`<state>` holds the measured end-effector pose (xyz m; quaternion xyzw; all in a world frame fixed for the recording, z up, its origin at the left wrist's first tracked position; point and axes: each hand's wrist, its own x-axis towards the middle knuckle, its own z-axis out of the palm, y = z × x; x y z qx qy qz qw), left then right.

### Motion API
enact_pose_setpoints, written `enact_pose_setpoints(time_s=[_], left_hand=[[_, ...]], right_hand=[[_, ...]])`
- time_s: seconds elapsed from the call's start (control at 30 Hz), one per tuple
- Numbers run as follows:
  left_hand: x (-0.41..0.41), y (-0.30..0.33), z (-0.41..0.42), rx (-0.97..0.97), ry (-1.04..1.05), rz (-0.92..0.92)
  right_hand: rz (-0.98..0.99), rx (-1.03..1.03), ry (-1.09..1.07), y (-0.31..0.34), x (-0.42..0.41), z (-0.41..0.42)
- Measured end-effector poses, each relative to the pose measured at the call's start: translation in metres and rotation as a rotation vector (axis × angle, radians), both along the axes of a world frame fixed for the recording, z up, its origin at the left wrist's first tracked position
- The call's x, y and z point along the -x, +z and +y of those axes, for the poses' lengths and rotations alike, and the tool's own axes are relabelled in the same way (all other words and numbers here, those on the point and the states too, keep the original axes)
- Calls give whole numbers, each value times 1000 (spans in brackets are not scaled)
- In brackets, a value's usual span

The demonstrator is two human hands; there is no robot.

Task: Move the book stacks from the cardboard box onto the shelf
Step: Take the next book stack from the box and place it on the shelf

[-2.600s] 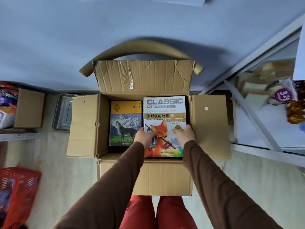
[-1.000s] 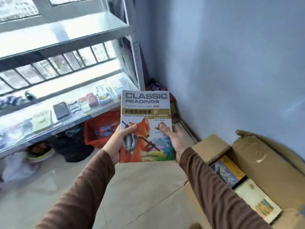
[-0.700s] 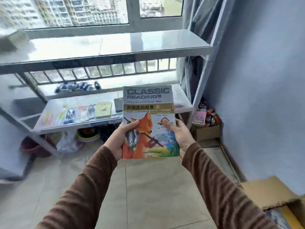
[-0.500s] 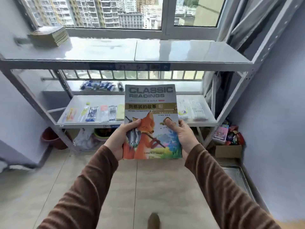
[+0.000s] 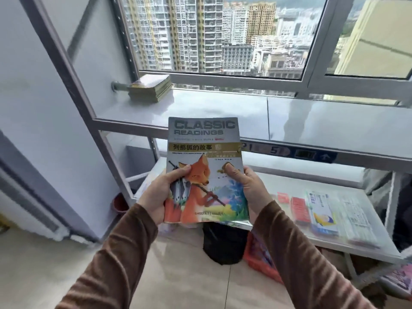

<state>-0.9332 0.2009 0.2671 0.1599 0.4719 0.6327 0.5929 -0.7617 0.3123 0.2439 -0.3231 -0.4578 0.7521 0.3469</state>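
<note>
A stack of books [image 5: 204,152], its top cover reading "CLASSIC READINGS" with an orange fox, hangs in front of me. My left hand [image 5: 159,195] grips its left edge, thumb on the cover. My right hand [image 5: 249,188] grips the right edge, thumb on the cover too. Beyond the stack stands a grey metal shelf [image 5: 223,112] under the window. Another stack of books [image 5: 150,88] lies at the left end of the top board. The cardboard box is out of view.
The lower shelf board [image 5: 278,188] carries several flat packets at the right. Under it stand a black bag [image 5: 223,244] and a red basket [image 5: 260,257]. A grey wall and upright post [image 5: 66,70] close off the left. Tiled floor lies below my arms.
I lifted the stack out of the box and turned towards the shelf. The view has since closed in on the shelf's left end; both hands keep the same grip.
</note>
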Motion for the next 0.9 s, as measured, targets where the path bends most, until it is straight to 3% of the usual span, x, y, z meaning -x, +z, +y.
enact_pose_setpoints(time_s=[0.4, 0.63, 0.9], left_hand=[[184, 20, 116, -40, -68, 54], [243, 29, 207, -198, -152, 92], [294, 41, 291, -396, -118, 429]], right_hand=[[9, -10, -36, 28, 172, 101], [32, -82, -147, 52, 218, 165], [107, -334, -137, 70, 251, 248]])
